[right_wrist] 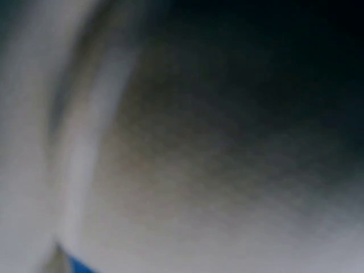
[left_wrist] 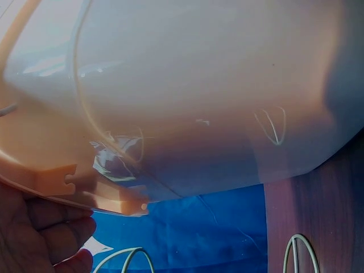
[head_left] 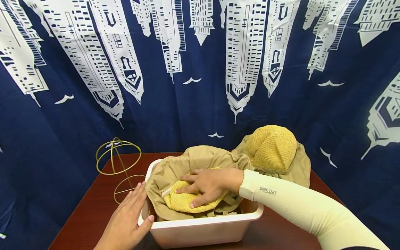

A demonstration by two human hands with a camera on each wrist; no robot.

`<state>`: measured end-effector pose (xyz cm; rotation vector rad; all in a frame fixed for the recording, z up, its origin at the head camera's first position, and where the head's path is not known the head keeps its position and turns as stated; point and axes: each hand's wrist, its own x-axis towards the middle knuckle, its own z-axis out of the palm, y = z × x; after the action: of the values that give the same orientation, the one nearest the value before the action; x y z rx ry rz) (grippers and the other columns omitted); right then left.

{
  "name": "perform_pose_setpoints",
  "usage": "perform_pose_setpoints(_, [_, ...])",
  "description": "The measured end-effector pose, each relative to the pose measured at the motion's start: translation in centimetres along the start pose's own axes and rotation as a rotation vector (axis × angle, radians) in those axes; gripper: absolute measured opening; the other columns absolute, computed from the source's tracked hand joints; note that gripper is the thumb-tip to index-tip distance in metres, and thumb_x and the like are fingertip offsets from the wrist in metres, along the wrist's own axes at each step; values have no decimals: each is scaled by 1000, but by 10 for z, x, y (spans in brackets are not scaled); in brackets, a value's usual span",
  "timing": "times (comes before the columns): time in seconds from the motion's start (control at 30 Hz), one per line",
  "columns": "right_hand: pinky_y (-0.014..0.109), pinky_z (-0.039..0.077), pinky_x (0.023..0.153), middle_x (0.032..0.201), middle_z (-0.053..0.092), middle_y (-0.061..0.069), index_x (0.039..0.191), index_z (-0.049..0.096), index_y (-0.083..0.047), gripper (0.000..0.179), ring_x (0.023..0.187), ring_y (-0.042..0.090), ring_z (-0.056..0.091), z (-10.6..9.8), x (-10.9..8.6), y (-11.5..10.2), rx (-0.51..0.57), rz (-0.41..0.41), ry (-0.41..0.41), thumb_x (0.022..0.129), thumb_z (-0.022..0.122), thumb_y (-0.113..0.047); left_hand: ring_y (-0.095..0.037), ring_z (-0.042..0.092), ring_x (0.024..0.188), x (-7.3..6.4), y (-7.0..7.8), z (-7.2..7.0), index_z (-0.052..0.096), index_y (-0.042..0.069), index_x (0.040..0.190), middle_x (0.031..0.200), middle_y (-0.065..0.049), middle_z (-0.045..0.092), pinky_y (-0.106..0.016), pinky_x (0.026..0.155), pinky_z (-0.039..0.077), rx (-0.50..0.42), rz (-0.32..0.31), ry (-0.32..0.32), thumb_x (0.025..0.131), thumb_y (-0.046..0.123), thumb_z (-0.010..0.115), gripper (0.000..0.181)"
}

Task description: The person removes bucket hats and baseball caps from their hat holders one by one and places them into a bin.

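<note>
In the head view, a white plastic bin (head_left: 200, 232) holds a khaki sun hat (head_left: 206, 155) with a wide fabric brim. Its yellow knitted crown (head_left: 184, 205) is pressed in under my right hand (head_left: 207, 185), whose fingers are spread over it. My left hand (head_left: 126, 217) rests against the bin's left rim, fingers extended along the side and thumb at the front corner. From the left wrist, fingers (left_wrist: 65, 233) show right at the bin's rim, beside its glossy wall (left_wrist: 199, 85). The right wrist view is dark and blurred.
Another khaki hat with a yellow crown (head_left: 272, 147) sits at the back right of the reddish-brown table (head_left: 84, 205). A gold wire hat stand (head_left: 118, 158) stands left of the bin. Behind the table hangs a navy curtain (head_left: 193, 114) printed with white buildings.
</note>
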<state>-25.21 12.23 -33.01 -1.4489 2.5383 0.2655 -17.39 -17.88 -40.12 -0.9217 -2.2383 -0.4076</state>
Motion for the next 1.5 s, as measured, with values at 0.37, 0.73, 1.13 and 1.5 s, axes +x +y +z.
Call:
perform_pose_setpoints(0.37, [39, 24, 118, 163, 22, 0, 155, 26, -42, 62, 146, 22, 24, 11, 16, -2, 125, 32, -162, 98, 35, -66, -41, 51, 128, 3, -3, -4, 53, -14, 133, 140, -26, 52, -20, 118, 5, 12, 9, -6, 80, 30, 70, 71])
perform_pose_setpoints(0.73, [41, 34, 113, 158, 35, 8, 153, 42, -27, 67, 140, 23, 39, -25, -17, -1, -55, -16, 174, 97, 44, -64, -40, 53, 127, -2, -3, -1, 54, -12, 133, 141, -25, 52, -19, 117, 7, 28, 19, -1, 83, 37, 67, 71])
perform_pose_setpoints(1.13, [52, 38, 108, 153, 42, 13, 146, 50, -11, 63, 138, 32, 42, -41, -122, 29, -67, 48, 680, 95, 62, -45, -38, 51, 130, 4, 1, -1, 53, -13, 134, 141, -26, 52, -19, 118, 4, 25, 10, -28, 80, 31, 69, 72])
perform_pose_setpoints(1.5, [59, 34, 108, 163, 20, 12, 157, 32, -17, 74, 141, 39, 34, 6, -143, 59, 220, 254, 585, 94, 65, -40, -40, 51, 128, 2, -1, -2, 53, -14, 133, 140, -27, 52, -20, 118, 5, 39, 28, -5, 81, 31, 68, 71])
